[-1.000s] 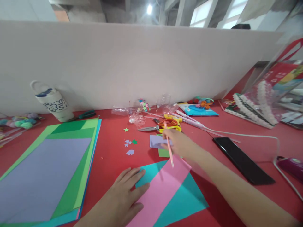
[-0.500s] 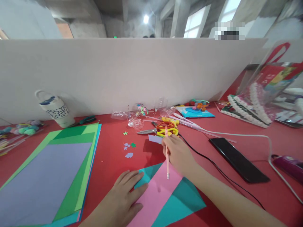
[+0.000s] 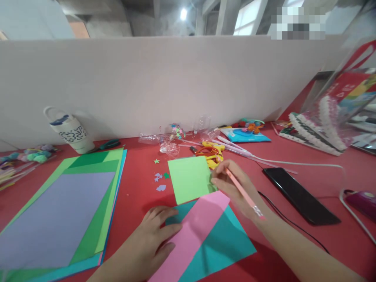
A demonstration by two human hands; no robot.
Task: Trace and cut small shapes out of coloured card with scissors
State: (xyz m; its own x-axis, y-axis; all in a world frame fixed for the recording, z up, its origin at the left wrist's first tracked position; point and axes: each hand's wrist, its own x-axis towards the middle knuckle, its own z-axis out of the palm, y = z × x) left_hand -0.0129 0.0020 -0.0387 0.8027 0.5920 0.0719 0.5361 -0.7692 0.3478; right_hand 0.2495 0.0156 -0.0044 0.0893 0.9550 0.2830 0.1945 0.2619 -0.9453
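The lime paper square (image 3: 190,179) hides part of the scissors (image 3: 214,161); the pink paper strip (image 3: 194,234) is cut off below. Your right hand (image 3: 232,184) pinches the square, at its 9 o'clock, and holds a pink pencil (image 3: 242,191). Your left hand (image 3: 154,237) lies flat on the strip and teal paper (image 3: 227,239). Red table (image 3: 136,180) shows at its 11 o'clock.

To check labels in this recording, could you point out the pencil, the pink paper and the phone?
Pencil (image 3: 241,190): head view, on the middle of its shaft.
Pink paper (image 3: 194,232): head view, on the middle of its upper face.
Phone (image 3: 300,196): head view, on its dark upper face.
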